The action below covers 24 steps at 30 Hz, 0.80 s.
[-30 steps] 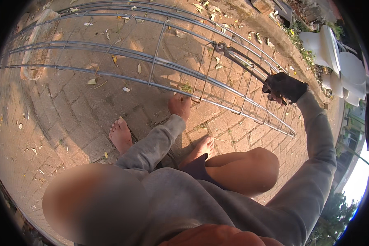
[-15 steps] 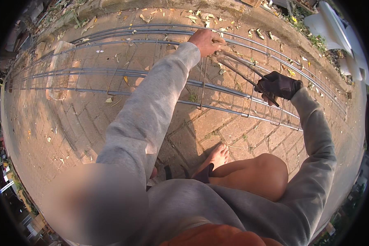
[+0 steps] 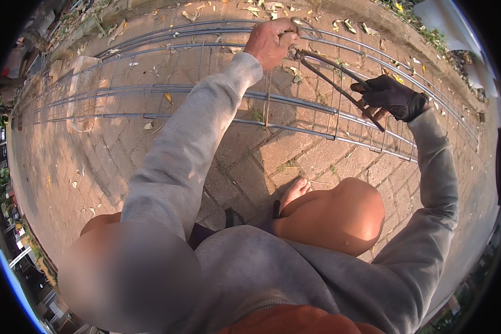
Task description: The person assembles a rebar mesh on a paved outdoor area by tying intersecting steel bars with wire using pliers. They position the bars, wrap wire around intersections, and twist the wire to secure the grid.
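Note:
A long cage of grey steel bars (image 3: 314, 106) with thin square stirrups (image 3: 338, 111) lies across the paving in front of me. My bare left hand (image 3: 271, 43) is at its far bars, fingers curled and pinched; what they hold is too small to make out. In my right hand (image 3: 391, 99), which wears a black glove, are long-handled pincers (image 3: 339, 88). Their handles stand apart, and the jaws point left, close beside my left fingers at a far bar. A thin wire loop (image 3: 310, 29) shows just right of that hand.
A pale, worn block (image 3: 83, 94) sits under the cage's left part. Beyond the cage runs a low kerb (image 3: 350, 16) with dry leaves. White objects (image 3: 448, 28) stand at the far right. My bare foot (image 3: 295, 190) and bent knee (image 3: 345, 214) are near the cage.
My left hand has turned, its back now showing more, and stays at the far bars. The pincers' handles look slightly wider apart. The whole view has shifted a little.

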Tool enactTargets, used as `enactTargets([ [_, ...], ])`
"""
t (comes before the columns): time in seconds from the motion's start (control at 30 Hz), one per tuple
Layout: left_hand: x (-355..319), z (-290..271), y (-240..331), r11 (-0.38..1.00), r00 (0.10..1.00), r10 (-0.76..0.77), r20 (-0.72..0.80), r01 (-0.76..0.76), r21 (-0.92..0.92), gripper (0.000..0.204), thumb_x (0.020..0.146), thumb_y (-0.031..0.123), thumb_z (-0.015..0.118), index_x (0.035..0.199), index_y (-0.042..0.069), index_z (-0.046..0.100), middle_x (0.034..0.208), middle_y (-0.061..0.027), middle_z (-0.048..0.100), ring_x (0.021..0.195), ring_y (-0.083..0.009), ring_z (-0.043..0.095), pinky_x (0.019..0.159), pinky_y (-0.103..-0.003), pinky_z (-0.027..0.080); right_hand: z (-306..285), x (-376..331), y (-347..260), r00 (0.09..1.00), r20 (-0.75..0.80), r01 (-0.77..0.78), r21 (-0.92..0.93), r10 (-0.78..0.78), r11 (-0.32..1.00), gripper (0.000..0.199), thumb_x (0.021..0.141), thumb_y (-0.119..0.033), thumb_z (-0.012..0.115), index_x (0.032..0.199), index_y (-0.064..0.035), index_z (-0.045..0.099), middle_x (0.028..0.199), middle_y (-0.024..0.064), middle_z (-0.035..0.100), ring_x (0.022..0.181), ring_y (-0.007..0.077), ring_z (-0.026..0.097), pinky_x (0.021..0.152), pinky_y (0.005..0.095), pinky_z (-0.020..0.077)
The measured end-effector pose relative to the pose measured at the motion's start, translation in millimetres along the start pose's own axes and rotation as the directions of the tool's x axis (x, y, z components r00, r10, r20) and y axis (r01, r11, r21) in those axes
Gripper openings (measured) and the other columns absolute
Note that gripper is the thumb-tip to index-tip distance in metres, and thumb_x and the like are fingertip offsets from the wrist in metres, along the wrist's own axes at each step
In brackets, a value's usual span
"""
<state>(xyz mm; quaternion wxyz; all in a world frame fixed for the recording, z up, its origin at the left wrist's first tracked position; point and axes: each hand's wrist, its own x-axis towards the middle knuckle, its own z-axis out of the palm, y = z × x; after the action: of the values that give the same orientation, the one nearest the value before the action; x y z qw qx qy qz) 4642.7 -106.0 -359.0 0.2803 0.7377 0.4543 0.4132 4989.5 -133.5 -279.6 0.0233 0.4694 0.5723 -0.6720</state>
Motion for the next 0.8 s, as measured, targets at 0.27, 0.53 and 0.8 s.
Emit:
enactTargets([
  [0.27, -45.6, -88.0, -11.3, 0.948, 0.908, -0.27, 0.319, 0.308, -0.075, 0.018, 0.092, 0.007, 0.055, 0.095, 0.002, 0.072, 0.091, -0.0132, 0.074, 0.085, -0.0165, 0.066, 0.074, -0.037, 0.052, 137.6, -122.0, 66.5, 0.874, -0.444, -0.078, 0.275, 0.199, 0.958, 0.046, 0.1, -0.029, 0.064, 0.135, 0.0014, 0.066, 0.091, 0.0065, 0.073, 0.081, 0.0125, 0.066, 0.068, 0.0294, 0.0532],
  [0.53, -148.1, -41.8, 0.5, 0.936, 0.799, -0.14, 0.585, -0.086, 0.342, 0.056, 0.075, 0.035, 0.085, 0.111, -0.002, 0.062, 0.1, -0.0227, 0.068, 0.096, -0.039, 0.069, 0.085, -0.049, 0.055, 314.1, -50.4, 77.4, 0.59, -0.668, -0.579, 0.042, 0.454, 0.814, 0.051, 0.092, -0.031, 0.069, 0.14, -0.0135, 0.062, 0.116, 0.0122, 0.063, 0.107, 0.0272, 0.061, 0.095, 0.0444, 0.0436],
  [0.8, -149.9, -20.0, -15.0, 0.969, 0.751, -0.219, 0.623, 0.091, 0.231, 0.044, 0.075, 0.028, 0.08, 0.108, 0.001, 0.065, 0.089, -0.0222, 0.073, 0.088, -0.0402, 0.073, 0.082, -0.05, 0.058, 398.9, -43.0, 41.6, 0.388, -0.767, -0.822, -0.036, 0.512, 0.568, 0.063, 0.083, -0.032, 0.073, 0.144, -0.0197, 0.06, 0.13, 0.0176, 0.055, 0.13, 0.0394, 0.053, 0.113, 0.0554, 0.0331],
])
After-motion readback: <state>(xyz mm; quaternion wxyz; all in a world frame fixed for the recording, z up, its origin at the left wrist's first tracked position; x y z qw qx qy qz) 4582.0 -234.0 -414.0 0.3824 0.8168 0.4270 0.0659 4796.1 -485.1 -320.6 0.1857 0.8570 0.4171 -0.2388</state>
